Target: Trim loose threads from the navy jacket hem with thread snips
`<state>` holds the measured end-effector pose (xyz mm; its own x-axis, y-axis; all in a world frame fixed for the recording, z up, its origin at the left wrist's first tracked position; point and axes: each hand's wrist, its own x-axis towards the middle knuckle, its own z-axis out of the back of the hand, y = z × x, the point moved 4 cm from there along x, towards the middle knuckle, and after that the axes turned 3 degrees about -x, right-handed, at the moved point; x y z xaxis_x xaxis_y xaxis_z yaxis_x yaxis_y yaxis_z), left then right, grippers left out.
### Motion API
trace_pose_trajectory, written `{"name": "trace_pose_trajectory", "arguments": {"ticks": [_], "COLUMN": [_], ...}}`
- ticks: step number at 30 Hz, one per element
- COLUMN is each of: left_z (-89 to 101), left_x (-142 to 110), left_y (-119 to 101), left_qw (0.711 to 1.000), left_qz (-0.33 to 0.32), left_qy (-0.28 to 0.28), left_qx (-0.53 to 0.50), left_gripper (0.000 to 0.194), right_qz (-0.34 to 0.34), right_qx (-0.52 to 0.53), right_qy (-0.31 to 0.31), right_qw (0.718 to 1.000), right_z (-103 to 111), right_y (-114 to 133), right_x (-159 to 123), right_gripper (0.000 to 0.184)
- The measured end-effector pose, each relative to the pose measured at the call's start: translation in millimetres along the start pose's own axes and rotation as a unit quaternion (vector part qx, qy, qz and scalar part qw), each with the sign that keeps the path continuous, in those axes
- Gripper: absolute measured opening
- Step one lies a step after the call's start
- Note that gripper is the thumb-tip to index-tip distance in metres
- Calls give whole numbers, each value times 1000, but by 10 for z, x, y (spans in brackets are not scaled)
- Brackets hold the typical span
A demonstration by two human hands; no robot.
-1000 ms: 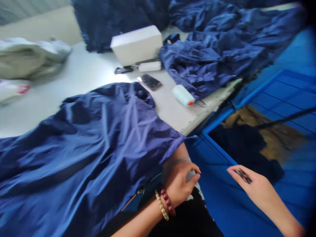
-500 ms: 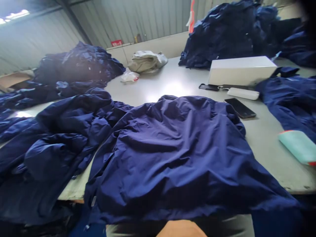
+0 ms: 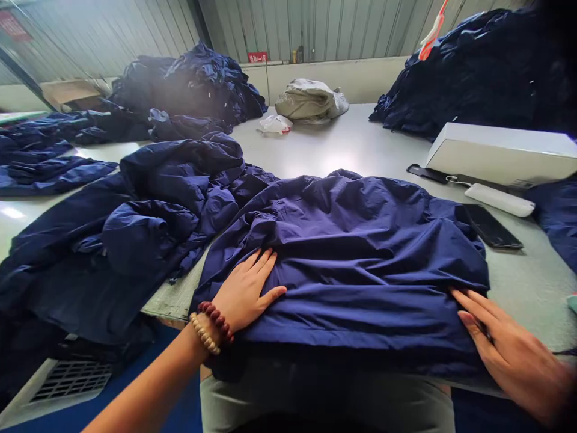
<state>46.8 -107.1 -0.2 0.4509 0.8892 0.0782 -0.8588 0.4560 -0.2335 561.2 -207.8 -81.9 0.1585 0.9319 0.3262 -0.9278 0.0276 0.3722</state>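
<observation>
A room with ribbed metal walls (image 3: pixel 324 30) holds a long white table (image 3: pixel 342 141), with heaps of dark blue cloth (image 3: pixel 193 90) and a white box (image 3: pixel 500 155) on it. At the near edge of the table lies a dark blue nylon jacket (image 3: pixel 342 270), slick and soft with small wrinkles, its long side running left to right between the two hands. The left hand (image 3: pixel 246 291) lies flat on the jacket's left part with its fingers spread, and the right hand (image 3: pixel 509 349) rests on its right end with its fingers straight, so both hands are open and neither one is gripping.
</observation>
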Motion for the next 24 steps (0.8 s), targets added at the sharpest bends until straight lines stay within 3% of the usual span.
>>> {"name": "trace_pose_trajectory", "arguments": {"ticks": [4,9,13,17,20,24], "left_z": [-15,91,243,401,368,174], "left_x": [300,403,193,-149,-355,-469], "left_y": [144,240,131,-82,-130,3], "left_qw": [1000,998,998,994,992,995], "left_qz": [-3,-18,-59,-106,-121,-98], "left_qy": [25,55,24,-31,-18,13], "left_qx": [7,-16,-24,-12,9,32], "left_gripper": [79,73,64,51,58,74], "right_qz": [-8,-33,32,96,114,121], "right_qx": [63,58,68,19,-6,-6], "right_qy": [101,154,132,80,81,77], "right_qw": [993,986,988,992,990,990], "right_z": [43,250,379,479,501,518], "right_y": [-109,-345,-373,-226,-110,-23], "right_x": [211,61,-249,-468,-557,-592], "right_gripper": [76,62,53,58,62,61]}}
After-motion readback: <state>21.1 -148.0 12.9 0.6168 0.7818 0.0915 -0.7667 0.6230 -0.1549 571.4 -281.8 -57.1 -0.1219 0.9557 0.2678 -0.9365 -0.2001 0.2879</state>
